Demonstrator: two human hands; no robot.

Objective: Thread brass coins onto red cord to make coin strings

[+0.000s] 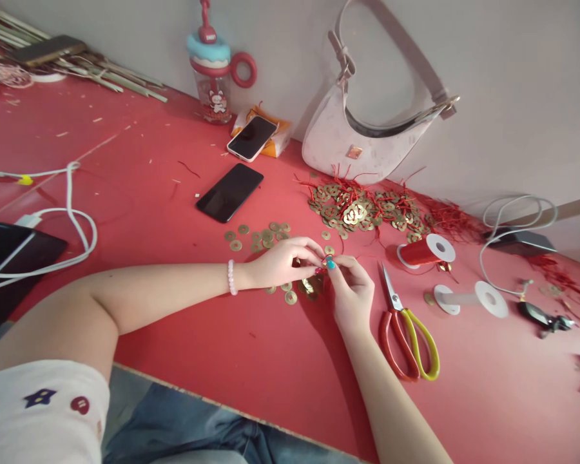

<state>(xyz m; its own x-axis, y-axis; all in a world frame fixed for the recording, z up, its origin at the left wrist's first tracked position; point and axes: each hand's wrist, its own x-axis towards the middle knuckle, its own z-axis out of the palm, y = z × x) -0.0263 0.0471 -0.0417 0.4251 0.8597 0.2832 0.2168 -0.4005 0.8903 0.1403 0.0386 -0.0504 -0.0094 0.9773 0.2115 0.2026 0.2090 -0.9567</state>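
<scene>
My left hand (290, 261), with a pale pink bead bracelet (231, 278) at its wrist, is closed in a pinch. Its fingertips meet those of my right hand (352, 289), also pinching, with a turquoise thumbnail. Between them shows a bit of red thread (329, 256); whether a coin is on it is hidden by the fingers. Loose bronze coins with centre holes (267, 236) lie beyond and beneath my left hand. Farther back is a heap of coins tied with red thread (355, 209). Red-and-yellow-handled scissors (406, 335) lie right of my right hand, blades slightly apart.
A red thread spool (421, 250) and a nearly bare spool (468, 299) lie at right. Behind stand a pale handbag (372, 151) and a cup (213, 90). Two phones, one black (229, 192), one white-edged (252, 138), lie mid-table. A white cable (84, 222) loops at left.
</scene>
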